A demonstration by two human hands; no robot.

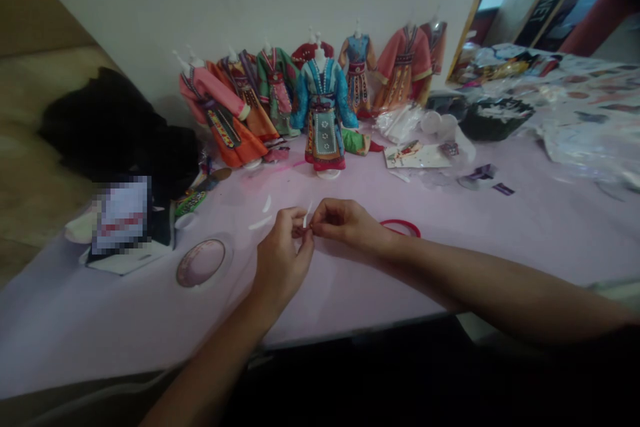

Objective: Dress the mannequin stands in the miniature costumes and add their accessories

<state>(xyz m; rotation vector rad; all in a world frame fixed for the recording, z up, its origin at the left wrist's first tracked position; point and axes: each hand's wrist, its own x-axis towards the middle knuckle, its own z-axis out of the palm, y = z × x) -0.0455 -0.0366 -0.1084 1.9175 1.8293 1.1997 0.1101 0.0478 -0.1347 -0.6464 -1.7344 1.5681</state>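
Observation:
Over the front middle of the table, my left hand (284, 257) and my right hand (347, 224) meet fingertip to fingertip, both closed in a pinch. A tiny reddish piece shows between the fingertips, too small and too covered to name. A red band (407, 224) curves out on the table behind my right wrist; whether it joins the piece in my fingers is hidden. Beyond the hands stands a headless doll form in a blue embroidered robe (323, 107). Left of my left hand lies a roll of tape (224, 260), flat on the table.
More dressed doll forms stand along the wall, among them one in a pink robe (220, 114). A printed card (417, 156), clear plastic bags (400, 122) and a dark basket (495, 122) lie to the right. A black bag (115, 127) and an open box (130, 257) are left.

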